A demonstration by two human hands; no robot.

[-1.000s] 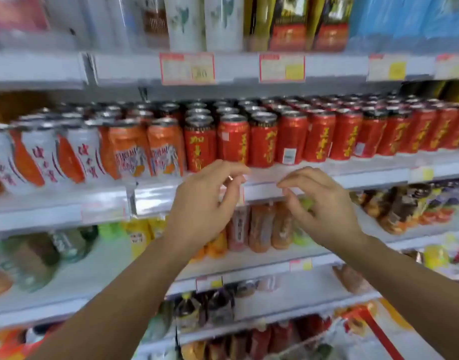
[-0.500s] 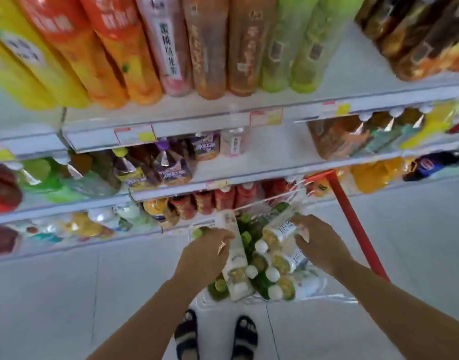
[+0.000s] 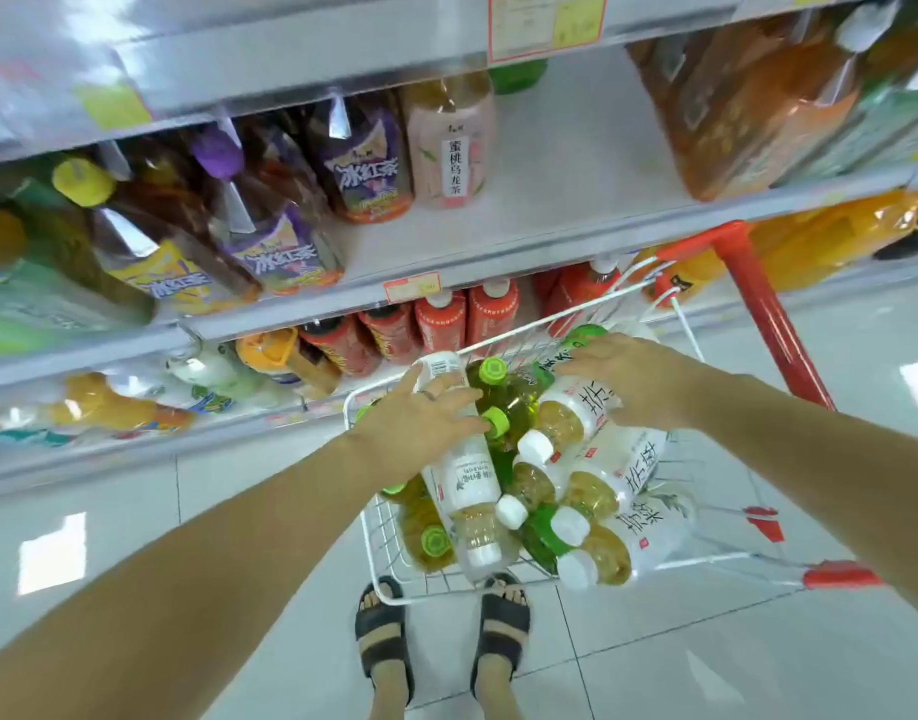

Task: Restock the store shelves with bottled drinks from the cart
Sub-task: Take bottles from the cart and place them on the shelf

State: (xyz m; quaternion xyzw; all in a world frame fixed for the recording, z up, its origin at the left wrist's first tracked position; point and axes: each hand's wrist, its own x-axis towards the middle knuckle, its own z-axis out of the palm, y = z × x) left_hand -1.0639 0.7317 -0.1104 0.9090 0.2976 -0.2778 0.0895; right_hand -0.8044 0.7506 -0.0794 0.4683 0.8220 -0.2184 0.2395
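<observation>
— As both arms reach down into the cart [image 3: 379, 537], what are the hands doing?
— The left hand [image 3: 420, 426] lies across a white-labelled bottle [image 3: 467, 480], fingers spread and nearly straight, fingertips by a green cap [image 3: 496, 422]. The right hand [image 3: 636, 381] covers a second white-labelled bottle [image 3: 576, 413] on the far right of the heap, fingers bent over it. Whether it truly grips, I cannot tell.
— And the other bottles [image 3: 602, 558]?
— Piled in the wire basket, white caps and green mixed, just beyond the person's sandals [image 3: 381, 631].
— Around it?
— Stocked shelves [image 3: 498, 254] stand just past the far rim. The cart's red handle [image 3: 768, 324] rises on the right.
</observation>
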